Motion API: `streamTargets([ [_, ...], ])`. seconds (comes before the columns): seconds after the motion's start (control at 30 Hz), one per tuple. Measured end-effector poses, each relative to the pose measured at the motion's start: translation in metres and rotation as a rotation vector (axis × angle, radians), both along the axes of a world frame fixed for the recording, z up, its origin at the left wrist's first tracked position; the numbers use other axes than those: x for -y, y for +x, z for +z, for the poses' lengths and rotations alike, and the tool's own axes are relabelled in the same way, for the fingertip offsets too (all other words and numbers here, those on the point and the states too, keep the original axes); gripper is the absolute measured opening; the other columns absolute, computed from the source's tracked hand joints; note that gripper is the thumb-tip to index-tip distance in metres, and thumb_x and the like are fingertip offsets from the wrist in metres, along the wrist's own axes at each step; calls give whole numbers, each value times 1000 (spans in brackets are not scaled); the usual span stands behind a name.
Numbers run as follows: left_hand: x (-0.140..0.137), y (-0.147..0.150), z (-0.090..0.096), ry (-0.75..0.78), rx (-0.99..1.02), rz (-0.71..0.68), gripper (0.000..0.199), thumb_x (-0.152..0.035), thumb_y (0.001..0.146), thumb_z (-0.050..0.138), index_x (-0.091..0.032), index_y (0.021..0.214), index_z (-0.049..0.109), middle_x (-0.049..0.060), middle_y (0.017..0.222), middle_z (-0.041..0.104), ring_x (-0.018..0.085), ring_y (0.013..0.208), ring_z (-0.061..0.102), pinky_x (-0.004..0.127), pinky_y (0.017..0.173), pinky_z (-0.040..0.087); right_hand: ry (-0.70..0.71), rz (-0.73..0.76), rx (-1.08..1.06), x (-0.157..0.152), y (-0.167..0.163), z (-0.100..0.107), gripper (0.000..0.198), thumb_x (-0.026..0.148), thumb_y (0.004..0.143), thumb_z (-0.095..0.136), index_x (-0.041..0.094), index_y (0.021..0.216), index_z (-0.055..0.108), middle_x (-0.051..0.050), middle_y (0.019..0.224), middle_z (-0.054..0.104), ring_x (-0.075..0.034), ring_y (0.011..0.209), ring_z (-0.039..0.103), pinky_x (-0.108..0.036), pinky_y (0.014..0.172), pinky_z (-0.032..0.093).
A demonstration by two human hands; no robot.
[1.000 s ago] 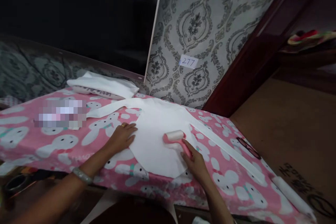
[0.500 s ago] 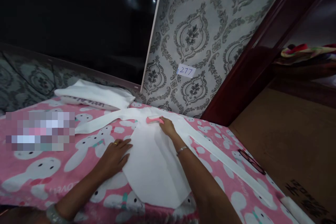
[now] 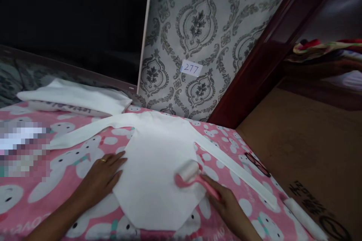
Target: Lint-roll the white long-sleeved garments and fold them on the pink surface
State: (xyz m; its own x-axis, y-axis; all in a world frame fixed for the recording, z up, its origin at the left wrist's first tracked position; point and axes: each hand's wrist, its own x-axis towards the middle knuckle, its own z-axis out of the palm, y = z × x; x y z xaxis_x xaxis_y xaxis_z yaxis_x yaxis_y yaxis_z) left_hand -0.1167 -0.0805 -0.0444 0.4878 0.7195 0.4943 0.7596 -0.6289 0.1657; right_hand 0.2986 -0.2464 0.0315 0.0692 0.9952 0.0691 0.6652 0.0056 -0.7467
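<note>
Left hand [image 3: 103, 175]: laid flat and open on the left edge of the white cloth [image 3: 152, 173].
Right hand [image 3: 230, 207]: closed around the pink lint roller [image 3: 190, 173].
Roller: pressed on the cloth's right side, near the bed's [image 3: 42, 196] front edge.

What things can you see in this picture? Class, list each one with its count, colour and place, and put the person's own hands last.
White fabric bib-shaped piece with long straps: one, white, flat on the blanket in the middle.
Pink-handled lint roller: one, pink with white roll, on the fabric's right edge.
Pink cartoon-print blanket: one, pink and white, covering the surface.
Folded white cloth stack: one, white, back left.
Paper label reading 277: one, white, on the patterned grey wall.
White roll: one, white, right edge of the blanket.
Dark glasses-like item: one, dark, right of the strap; too small to be sure.
Left hand: flat on the fabric's left edge, gold ring.
Right hand: gripping the roller handle.
</note>
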Motion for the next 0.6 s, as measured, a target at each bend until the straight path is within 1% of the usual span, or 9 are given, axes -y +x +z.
streamTargets([
  [0.07,-2,-1,-5,30,-5,2,42,-40,93,41,-30,127,63,3,141,60,28,118,59,46,95,49,-69,-28,-8,35,19,6,51,41,88,56,27,136,61,-6,140,59,-29,132,53,-49,111,41],
  [0.1,-3,-2,-6,39,-9,-1,42,-40,93,41,-30,127,63,3,141,60,28,118,59,45,95,49,-99,-27,-4,44,26,10,50,42,87,58,29,135,63,-5,137,61,-30,130,55,-49,109,43],
  [0.13,-3,-3,-6,42,-13,-3,42,-41,93,41,-30,127,63,3,141,60,28,118,60,45,95,49,-118,-21,3,47,31,15,49,42,86,59,31,133,64,-5,135,63,-30,128,58,-48,108,45],
  [0.2,-4,-4,-5,34,-21,1,42,-42,93,42,-30,127,63,3,139,61,27,116,60,44,94,50,-96,-20,23,36,35,25,47,41,86,59,33,131,65,-4,133,65,-30,124,60,-47,107,46],
  [0.27,-4,-5,-2,19,-22,0,42,-43,92,43,-31,127,63,2,138,62,27,117,60,44,95,50,9,-54,48,3,33,30,48,37,86,57,32,133,64,-3,135,64,-28,126,59,-46,108,45],
  [0.33,-4,-6,-1,1,-11,-8,43,-44,91,45,-32,129,62,2,140,61,27,119,60,44,96,50,125,-95,81,-45,27,28,49,31,86,55,29,134,63,-4,136,63,-27,129,56,-45,108,44],
  [0.37,-3,-6,0,-9,-4,-14,44,-44,90,45,-33,129,62,1,140,60,27,119,59,44,97,50,149,-105,101,-72,23,25,49,27,85,56,27,133,64,-5,134,65,-27,128,58,-45,108,44],
  [0.5,0,-4,4,-31,51,19,44,-48,89,46,-34,127,63,1,139,62,29,120,59,46,98,50,81,-110,178,-179,3,19,49,13,84,56,22,132,64,-8,131,67,-25,123,61,-39,106,45],
  [0.6,3,-1,7,-23,92,37,43,-50,89,47,-36,125,64,1,137,63,30,123,58,47,101,48,97,-58,150,-239,-12,23,48,9,85,54,18,131,63,-7,132,67,-21,125,59,-33,107,42],
])
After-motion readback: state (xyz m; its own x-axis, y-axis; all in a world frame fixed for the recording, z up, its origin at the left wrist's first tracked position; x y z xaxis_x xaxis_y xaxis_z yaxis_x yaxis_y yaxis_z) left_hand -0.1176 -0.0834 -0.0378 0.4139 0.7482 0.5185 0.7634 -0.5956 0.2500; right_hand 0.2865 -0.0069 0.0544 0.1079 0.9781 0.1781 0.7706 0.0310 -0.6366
